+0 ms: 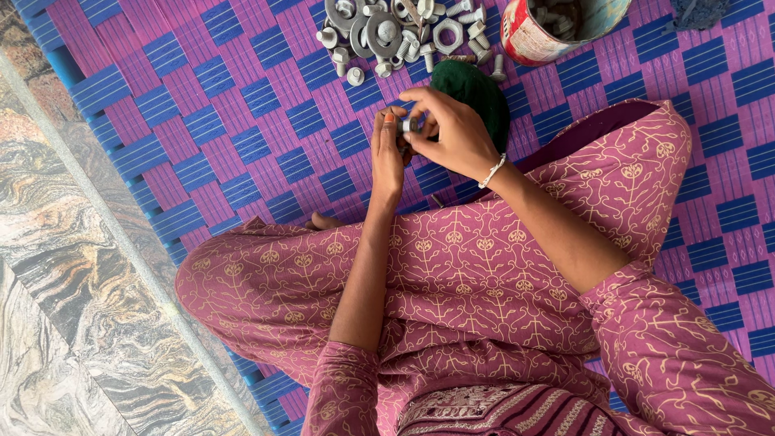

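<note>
Here the person sits cross-legged on a woven mat (pixel 242 121) of purple and blue, and both hands meet above it, just in front of the knees. The left hand (pixel 389 153) has its fingers closed around a small metal bolt (pixel 409 126), and the right hand (pixel 452 133) pinches the same piece from the other side, fingertips pressed on it; whether a nut sits on the bolt I cannot tell, because the fingers hide most of it. Near the far edge of the mat lies a pile of bolts, nuts and washers (pixel 395 36), and beside it, toward the far right corner, a tin can (pixel 549 28) lies tilted with more parts inside. A dark green cloth (pixel 476 89) rests just behind the hands. In my judgement the small piece could slip from the fingertips, since the grip is only a pinch, and then roll under the leg or fall into the weave of the mat.
</note>
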